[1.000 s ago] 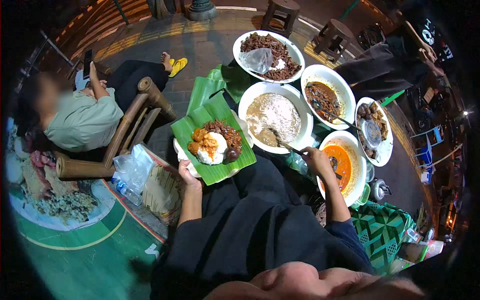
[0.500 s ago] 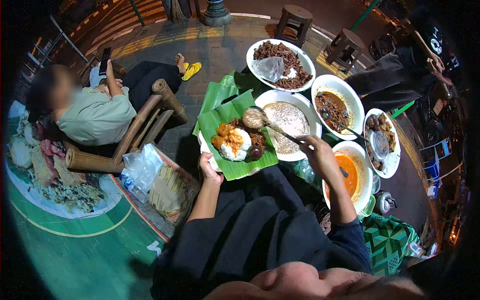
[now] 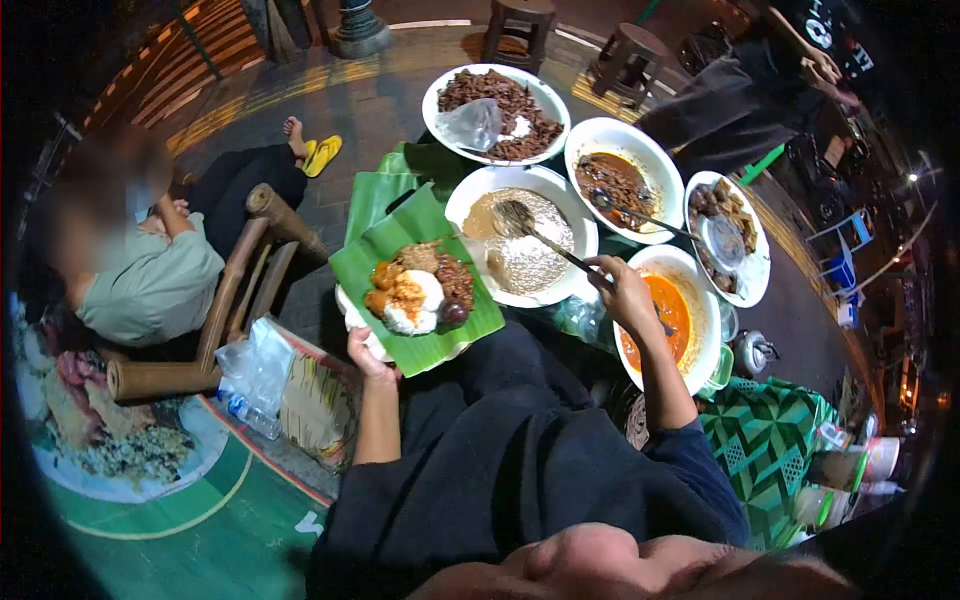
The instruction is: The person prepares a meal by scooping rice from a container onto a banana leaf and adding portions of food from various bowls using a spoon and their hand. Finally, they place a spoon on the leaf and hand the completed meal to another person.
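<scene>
Left hand (image 3: 368, 352) grips the underside of a plate (image 3: 352, 318) lined with banana leaf (image 3: 455, 320), carrying rice (image 3: 415, 305) and toppings. Right hand (image 3: 622, 292) is closed around a ladle (image 3: 520, 222), its head over the pale gravy bowl (image 3: 470, 205). Orange soup bowl (image 3: 705, 310) sits just beside the right wrist.

Single view, head-worn. Faces forward and steeply down over the wearer's lap (image 3: 500, 470). Wide fisheye: lines bend, corners go black. Nearest are the left hand (image 3: 365, 350) under the leaf-lined plate (image 3: 470, 322) and the right hand (image 3: 622, 292) on the ladle (image 3: 520, 218). White bowls (image 3: 590, 240) sit just beyond. Pavement (image 3: 390, 100) and stools (image 3: 625, 55) are farthest, along the top edge.
</scene>
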Demonstrator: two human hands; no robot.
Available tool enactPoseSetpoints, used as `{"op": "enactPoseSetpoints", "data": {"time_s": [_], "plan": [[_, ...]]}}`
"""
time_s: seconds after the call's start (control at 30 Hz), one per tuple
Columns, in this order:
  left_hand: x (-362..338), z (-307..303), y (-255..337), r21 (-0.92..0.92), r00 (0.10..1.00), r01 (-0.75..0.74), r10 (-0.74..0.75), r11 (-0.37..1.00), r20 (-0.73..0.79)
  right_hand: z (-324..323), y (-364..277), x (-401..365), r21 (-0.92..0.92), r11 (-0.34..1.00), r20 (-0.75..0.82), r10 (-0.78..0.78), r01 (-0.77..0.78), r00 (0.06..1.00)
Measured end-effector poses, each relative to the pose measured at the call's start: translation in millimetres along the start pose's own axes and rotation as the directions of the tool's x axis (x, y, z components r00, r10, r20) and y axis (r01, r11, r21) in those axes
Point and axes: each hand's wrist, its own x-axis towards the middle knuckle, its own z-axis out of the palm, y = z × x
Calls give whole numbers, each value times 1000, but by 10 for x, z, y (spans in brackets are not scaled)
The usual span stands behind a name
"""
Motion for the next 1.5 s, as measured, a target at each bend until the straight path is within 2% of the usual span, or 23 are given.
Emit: {"op": "enactPoseSetpoints", "data": {"time_s": [0.03, 0.07, 0.13, 0.2, 0.27, 0.33, 0.43, 0.53, 0.6, 0.67, 0.73, 0.87, 0.97, 1.07, 1.13, 1.2, 1.23, 1.27, 1.33, 1.37, 1.43, 1.47, 1.5], "plan": [[36, -63, 5, 10, 1000, -9, 9, 1000, 2, 52, 128, -38, -132, 991, -54, -18, 11, 998], [73, -116, 8, 18, 1000, -20, 20, 1000, 4, 105, 185, -63, -136, 991, -59, -11, 3, 998], [72, -120, 12, 9, 1000, -6, 6, 1000, 27, 214, 297, -117, -358, 929, -26, 93, -96, 995], [51, -77, 27, 8, 999, -2, 2, 1000, 36, 350, 473, -155, -376, 926, 32, 21, -8, 999], [54, -47, 24, -3, 999, 6, -5, 1000, 38, 295, 510, -186, -239, 971, 32, 8, 0, 999], [-6, 41, 14, -6, 1000, 2, -2, 1000, 22, 38, 329, -142, -113, 985, 144, 144, -128, 979], [16, 42, -40, -26, 998, 51, -50, 998, 29, -222, 99, -101, 63, 992, 169, 99, -111, 981], [0, 136, -42, -16, 994, 103, -102, 995, 24, -297, -251, -61, 89, 994, 143, 50, -63, 988], [21, 169, -116, -25, 992, 121, -120, 992, 34, -234, -405, -48, 132, 988, 77, -91, 80, 993], [16, 206, -175, -37, 988, 136, -133, 990, 81, -66, -574, -62, 43, 984, 1, -175, 175, 985], [14, 250, -186, -34, 990, 114, -110, 993, 84, 50, -646, -60, -105, 979, 6, -175, 175, 985], [-38, 294, -178, 16, 993, 117, -117, 993, 25, -70, -474, -16, 115, 986, -19, -121, 122, 992], [-64, 298, -57, 31, 996, 86, -86, 996, 1, -46, -273, 40, -49, 999, -72, -6, 3, 997], [47, 109, -16, 25, 998, 67, -67, 997, 12, 201, 127, 155, -219, 968, -30, 118, -122, 993], [98, 36, 18, 45, 1000, 28, -28, 999, -1, 567, 544, 264, -244, 970, -71, -29, 11, 997], [-53, 285, 110, 178, 994, -97, 104, 979, -31, 780, 721, 377, -286, 955, -45, -87, 71, 995], [-32, 247, 155, 189, 994, -75, 89, 979, -69, 821, 753, 378, -311, 944, -55, -133, 110, 990], [5, 192, 200, 200, 991, -56, 79, 978, -110, 741, 704, 404, -370, 924, 89, -72, 100, 993], [-86, 301, 299, 213, 994, -19, 42, 977, -103, 639, 785, 333, -255, 933, 38, -252, 253, 967], [-64, 254, 326, 227, 994, -60, 79, 972, -79, 553, 788, 223, -123, 948, -70, -304, 294, 950], [-33, 118, 464, 266, 987, -147, 159, 953, -25, 86, 550, -175, 67, 958, -47, -275, 277, 960], [54, -64, 578, 241, 995, -95, 85, 966, 54, -133, 489, -404, 167, 949, -21, -268, 268, 963], [-21, 9, 577, 260, 991, -134, 128, 956, 38, -371, 433, -638, 232, 952, 82, -225, 201, 971]]}}
